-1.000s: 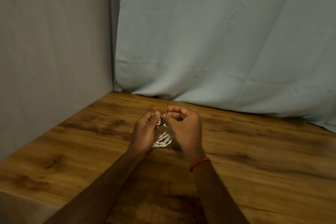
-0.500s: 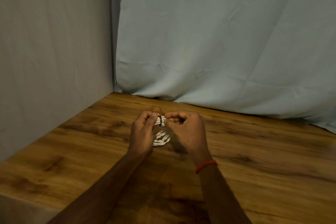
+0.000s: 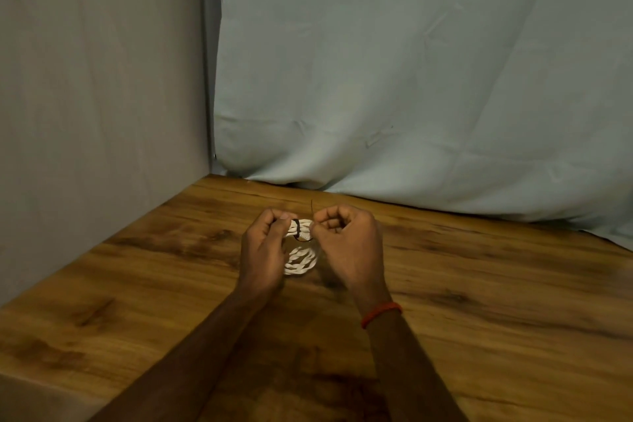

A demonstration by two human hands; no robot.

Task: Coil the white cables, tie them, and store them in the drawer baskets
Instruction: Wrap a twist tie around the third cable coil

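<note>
A small coil of white cable (image 3: 301, 262) hangs between my two hands just above the wooden table (image 3: 479, 284). My left hand (image 3: 265, 250) pinches the coil's top on the left side. A thin dark tie (image 3: 298, 229) wraps around the top of the coil, and its loose end sticks up past my right hand's fingers. My right hand (image 3: 349, 247) is closed on that tie at the coil's right side. A red band circles my right wrist. The lower loops of the coil show between my palms; the rest is hidden by my fingers.
A pale cloth backdrop (image 3: 411, 79) hangs behind the table and a grey cloth wall (image 3: 102, 96) stands on the left. The table's left edge runs diagonally toward me. No drawer or basket is in view.
My hands have drawn slightly apart, exposing the dark tie wrapped around the coil's top. The tie's loose end has shifted as my right hand worked it.
</note>
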